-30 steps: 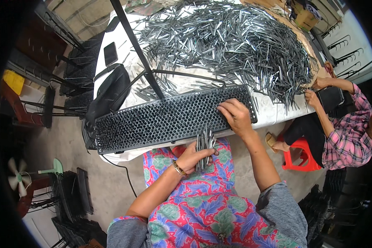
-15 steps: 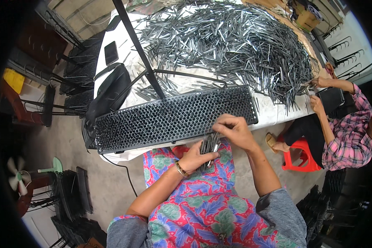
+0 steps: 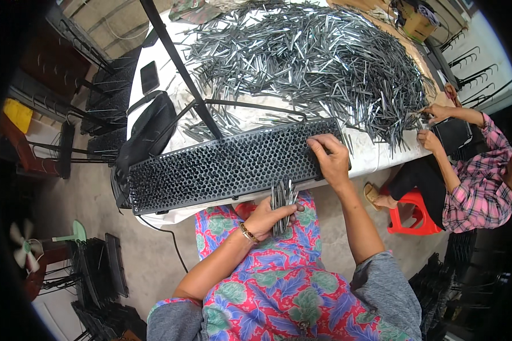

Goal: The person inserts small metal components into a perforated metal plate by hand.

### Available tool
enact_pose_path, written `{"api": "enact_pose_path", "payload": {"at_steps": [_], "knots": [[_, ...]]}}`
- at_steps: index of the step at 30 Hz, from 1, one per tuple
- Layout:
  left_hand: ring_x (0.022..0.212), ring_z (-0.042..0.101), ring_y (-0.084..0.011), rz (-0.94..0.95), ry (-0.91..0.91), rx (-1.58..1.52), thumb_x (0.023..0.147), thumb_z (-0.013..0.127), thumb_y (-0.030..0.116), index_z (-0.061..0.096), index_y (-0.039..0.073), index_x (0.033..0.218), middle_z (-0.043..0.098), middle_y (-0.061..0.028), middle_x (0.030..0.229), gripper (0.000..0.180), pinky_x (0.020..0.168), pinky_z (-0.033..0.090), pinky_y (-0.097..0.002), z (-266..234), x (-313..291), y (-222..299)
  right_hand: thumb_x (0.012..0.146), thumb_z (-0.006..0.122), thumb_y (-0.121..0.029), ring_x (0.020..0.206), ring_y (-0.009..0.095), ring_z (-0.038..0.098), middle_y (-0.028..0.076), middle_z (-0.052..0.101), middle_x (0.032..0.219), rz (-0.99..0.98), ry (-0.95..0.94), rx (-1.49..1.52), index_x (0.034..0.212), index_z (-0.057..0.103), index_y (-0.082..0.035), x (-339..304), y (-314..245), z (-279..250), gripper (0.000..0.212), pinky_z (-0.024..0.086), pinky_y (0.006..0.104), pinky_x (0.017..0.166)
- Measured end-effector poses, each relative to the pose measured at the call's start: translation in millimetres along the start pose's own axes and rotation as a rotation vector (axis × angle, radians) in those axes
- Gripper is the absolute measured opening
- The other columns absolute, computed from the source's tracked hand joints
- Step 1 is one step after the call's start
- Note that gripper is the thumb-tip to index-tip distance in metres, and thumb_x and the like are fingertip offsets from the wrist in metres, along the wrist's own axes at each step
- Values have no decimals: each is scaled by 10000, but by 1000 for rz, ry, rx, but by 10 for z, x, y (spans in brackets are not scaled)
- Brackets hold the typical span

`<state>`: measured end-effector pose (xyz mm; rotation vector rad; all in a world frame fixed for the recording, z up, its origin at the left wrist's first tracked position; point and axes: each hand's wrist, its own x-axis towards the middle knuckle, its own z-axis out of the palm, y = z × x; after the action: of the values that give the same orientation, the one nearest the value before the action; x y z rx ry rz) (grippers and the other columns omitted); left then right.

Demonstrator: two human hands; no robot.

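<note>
Dark strips (image 3: 281,206) fill the grasping left hand (image 3: 264,219); right hand (image 3: 332,159), pinch contents unclear, is at the perforated panel (image 3: 227,167).

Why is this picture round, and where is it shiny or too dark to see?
Head view: the fisheye lens gives a rounded image; head view: white glints streak the pile of dark strips; head view: the black stacks at lower right sink into shadow.

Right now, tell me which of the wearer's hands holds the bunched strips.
The left hand, wearing a bracelet, holds the bunched strips; the bare-wristed right hand is at the holed panel.
</note>
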<state>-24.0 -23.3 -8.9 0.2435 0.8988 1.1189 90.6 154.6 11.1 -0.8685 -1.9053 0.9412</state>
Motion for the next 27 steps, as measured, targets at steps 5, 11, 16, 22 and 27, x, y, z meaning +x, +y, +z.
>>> {"api": "enact_pose_path", "payload": {"at_steps": [5, 11, 16, 22, 27], "knots": [[724, 595, -110, 12, -10, -27, 862, 620, 97, 541, 11, 1067, 647, -104, 960, 236, 645, 516, -256, 11, -41, 33, 767, 677, -121, 791, 269, 588, 114, 616, 861, -311, -30, -320, 857, 675, -21, -74, 41, 76, 135, 443, 358, 717], [732, 600, -96, 15, -37, -4, 846, 629, 60, 521, 29, 1114, 645, -109, 994, 291, 655, 518, -223, -1, -49, 67, 798, 663, -93, 847, 228, 586, 117, 604, 914, -148, -138, -139, 923, 676, 1, -155, -104, 5, 158, 460, 313, 739], [717, 587, -83, 75, -66, 116, 844, 638, 70, 534, 37, 1101, 650, -94, 974, 279, 628, 501, -212, 41, -53, 98, 799, 683, -146, 802, 182, 586, 82, 618, 787, 20, -536, 148, 852, 684, 7, -265, -298, -20, 162, 460, 290, 692], [733, 578, -76, 20, -37, 77, 845, 637, 79, 558, 24, 1049, 651, -72, 925, 226, 632, 478, -206, -9, -17, 52, 844, 650, -138, 633, 59, 529, 0, 605, 686, 468, -395, 308, 855, 688, 17, -237, -263, -99, 161, 402, 210, 551], [708, 575, -80, 20, -4, 58, 847, 636, 86, 552, 38, 1078, 647, -68, 924, 250, 606, 483, -210, -29, 51, -15, 854, 654, -221, 569, 35, 521, -18, 596, 649, 577, -277, 328, 862, 684, -14, -140, -119, -189, 209, 395, 181, 508]]}}
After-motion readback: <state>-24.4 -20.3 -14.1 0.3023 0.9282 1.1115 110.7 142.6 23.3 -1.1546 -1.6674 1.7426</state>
